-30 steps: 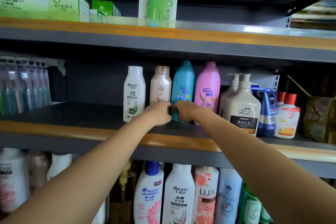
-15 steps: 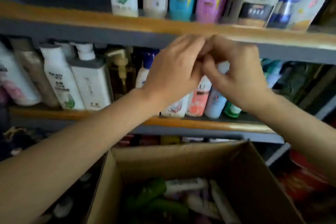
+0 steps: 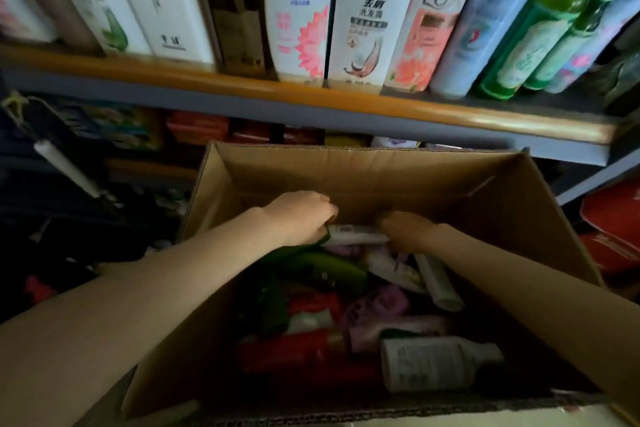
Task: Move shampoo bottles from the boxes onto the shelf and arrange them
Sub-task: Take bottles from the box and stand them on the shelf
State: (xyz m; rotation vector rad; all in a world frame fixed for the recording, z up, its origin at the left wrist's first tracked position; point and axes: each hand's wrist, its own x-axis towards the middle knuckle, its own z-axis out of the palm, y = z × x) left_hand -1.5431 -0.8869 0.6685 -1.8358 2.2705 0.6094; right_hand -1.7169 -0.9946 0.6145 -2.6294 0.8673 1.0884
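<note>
An open cardboard box stands below the shelf and holds several bottles lying in a heap. A white bottle lies across the far end of the heap. My left hand curls over its left end and my right hand closes on its right end; the fingertips of both are hidden. Other bottles in the box include a green bottle, a purple bottle, a red bottle and a white bottle with a dark cap.
The shelf above the box carries a tight upright row: a Head & Shoulders bottle, a Racten bottle, a pink Lux bottle and green bottles. Dark clutter lies on the left, red packages on the right.
Both hands have dropped from the upper shelf, past the lower shelf, into the box. They were empty in front of the shelf edge; now they rest on the white bottle. My view has tilted down.
</note>
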